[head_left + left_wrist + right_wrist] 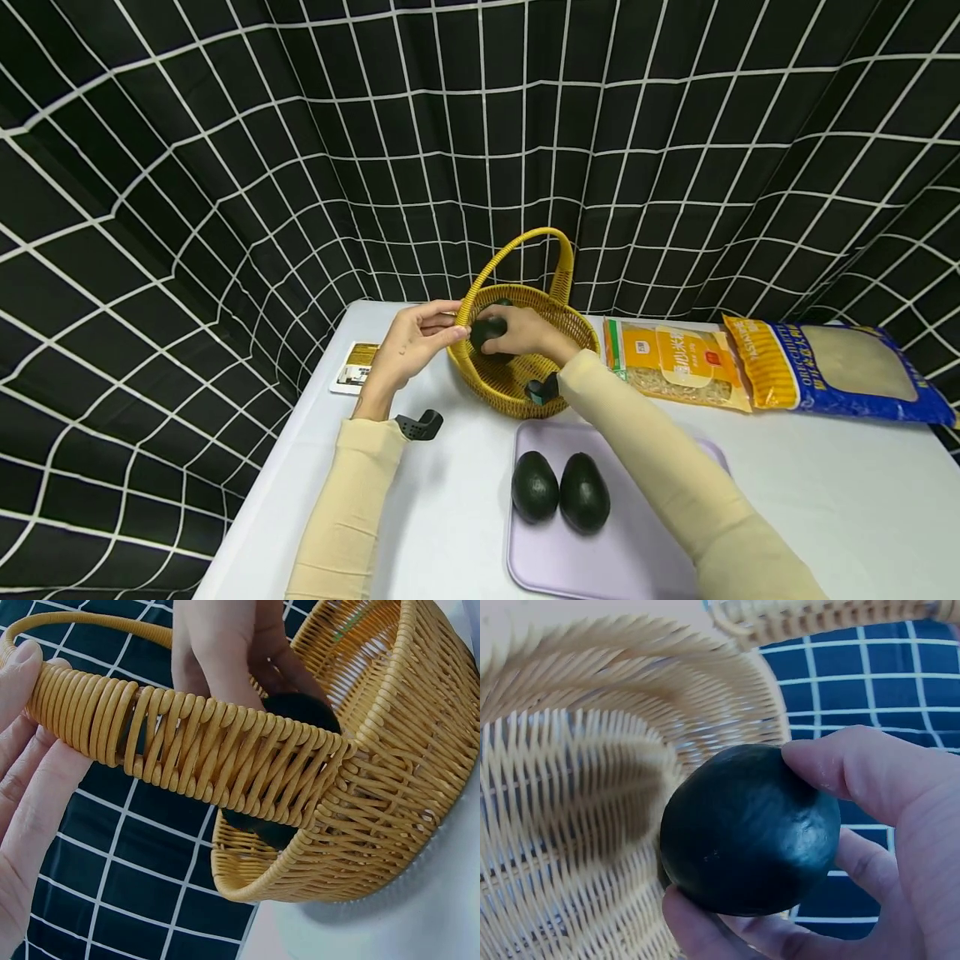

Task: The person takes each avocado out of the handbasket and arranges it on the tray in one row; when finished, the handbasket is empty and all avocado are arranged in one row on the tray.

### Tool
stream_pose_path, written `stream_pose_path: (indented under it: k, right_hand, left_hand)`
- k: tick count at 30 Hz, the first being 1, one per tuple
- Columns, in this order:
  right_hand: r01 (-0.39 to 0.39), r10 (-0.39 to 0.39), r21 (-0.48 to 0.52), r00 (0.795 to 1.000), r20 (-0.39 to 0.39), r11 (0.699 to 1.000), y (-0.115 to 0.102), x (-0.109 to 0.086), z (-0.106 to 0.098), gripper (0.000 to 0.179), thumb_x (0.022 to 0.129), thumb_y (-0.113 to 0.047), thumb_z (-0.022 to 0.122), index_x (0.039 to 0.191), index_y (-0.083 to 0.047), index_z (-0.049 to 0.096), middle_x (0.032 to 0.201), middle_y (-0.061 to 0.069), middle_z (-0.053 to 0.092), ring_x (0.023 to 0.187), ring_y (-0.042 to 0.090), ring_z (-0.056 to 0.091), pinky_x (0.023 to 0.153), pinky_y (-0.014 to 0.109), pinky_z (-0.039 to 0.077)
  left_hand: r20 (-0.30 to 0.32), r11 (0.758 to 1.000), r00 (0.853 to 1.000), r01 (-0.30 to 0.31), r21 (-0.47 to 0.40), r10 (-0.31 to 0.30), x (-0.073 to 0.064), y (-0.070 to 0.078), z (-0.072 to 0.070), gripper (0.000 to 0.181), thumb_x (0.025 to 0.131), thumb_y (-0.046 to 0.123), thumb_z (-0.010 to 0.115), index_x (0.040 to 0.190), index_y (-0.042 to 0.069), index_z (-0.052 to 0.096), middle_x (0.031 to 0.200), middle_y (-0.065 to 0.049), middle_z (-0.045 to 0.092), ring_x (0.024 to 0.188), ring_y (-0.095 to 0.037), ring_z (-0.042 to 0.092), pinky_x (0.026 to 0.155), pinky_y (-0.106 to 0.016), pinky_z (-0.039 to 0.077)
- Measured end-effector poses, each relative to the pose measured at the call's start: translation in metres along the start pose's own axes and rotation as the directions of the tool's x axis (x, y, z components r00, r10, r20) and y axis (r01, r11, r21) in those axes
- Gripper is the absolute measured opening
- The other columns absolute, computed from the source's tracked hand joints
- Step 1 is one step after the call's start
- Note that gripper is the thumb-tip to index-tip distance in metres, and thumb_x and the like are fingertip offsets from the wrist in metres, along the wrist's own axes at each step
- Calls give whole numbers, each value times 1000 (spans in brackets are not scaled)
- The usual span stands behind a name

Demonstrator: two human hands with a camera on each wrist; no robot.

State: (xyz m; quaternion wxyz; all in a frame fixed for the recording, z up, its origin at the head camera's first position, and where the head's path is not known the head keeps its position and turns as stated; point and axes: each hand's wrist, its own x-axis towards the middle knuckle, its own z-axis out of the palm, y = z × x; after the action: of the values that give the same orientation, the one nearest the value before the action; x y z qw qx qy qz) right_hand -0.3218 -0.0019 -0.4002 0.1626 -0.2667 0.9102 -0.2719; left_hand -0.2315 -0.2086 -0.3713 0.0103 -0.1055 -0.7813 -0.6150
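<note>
A yellow wicker basket (pixel 491 396) with a tall arched handle stands on the white table. My left hand (pixel 415 343) pinches the handle (pixel 195 750) near its left base, thumb on one side and fingers on the other. Inside the basket rim, my right hand (pixel 525 332) grips a dark green avocado (pixel 750 829), with the thumb on top and fingers curled beneath it. Another dark, rounded thing (pixel 505 302) shows partly behind that hand, in the basket. Nearer to me, two avocados (pixel 535 487) lie side by side on a lilac tray (pixel 555 571).
Right of the basket lie an orange-labelled food packet (pixel 675 362) and a blue and yellow pasta bag (pixel 840 371). A small white-edged card or pack (pixel 354 368) is left of my left hand. Black gridded cloth (pixel 480 125) hangs behind the table.
</note>
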Motion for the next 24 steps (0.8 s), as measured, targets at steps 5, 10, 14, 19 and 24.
stream_pose_path:
  k: [5, 10, 14, 19, 24]
  right_hand:
    - [4, -1, 62, 999, -47, 998, 0, -14, -6, 60, 88, -35, 72, 143, -19, 54, 135, 15, 61, 117, 32, 59, 98, 48, 51]
    - [5, 6, 117, 996, -86, 993, 2, -29, -6, 58, 89, -34, 72, 143, -21, 55, 141, 15, 58, 124, 35, 56, 104, 54, 48]
    - [16, 1, 170, 995, -99, 985, 5, -39, -3, 59, 89, -35, 71, 144, -22, 53, 143, 15, 57, 121, 35, 56, 101, 55, 49]
    - [40, -13, 207, 992, -128, 978, 6, -52, -2, 60, 88, -36, 72, 145, -25, 53, 140, 12, 57, 111, 34, 60, 93, 51, 53]
    - [33, 10, 264, 987, -160, 964, 5, -66, -3, 60, 88, -36, 74, 144, -29, 53, 135, 11, 59, 103, 31, 62, 81, 40, 54]
  left_hand:
    - [5, 1000, 1000, -6, 3, 6, 0, 0, 0, 39, 91, 8, 75, 129, 6, 67, 117, -21, 73, 102, -23, 73, 89, -28, 59]
    - [3, 1000, 1000, -6, -4, 6, -1, 0, 0, 39, 91, 7, 75, 129, 5, 67, 116, -21, 73, 100, -23, 74, 88, -27, 59]
    - [7, 1000, 1000, -15, -13, 15, -1, 0, 0, 38, 92, 6, 74, 129, 2, 66, 115, -22, 73, 99, -22, 74, 88, -27, 59]
    - [4, 1000, 1000, -14, -7, 14, -1, 0, 1, 38, 92, 6, 74, 128, 3, 67, 115, -22, 73, 98, -19, 74, 88, -26, 59]
    - [2, 1000, 1000, -15, -1, 15, 0, 0, 1, 39, 91, 7, 75, 129, 3, 67, 115, -20, 73, 98, -18, 74, 87, -26, 59]
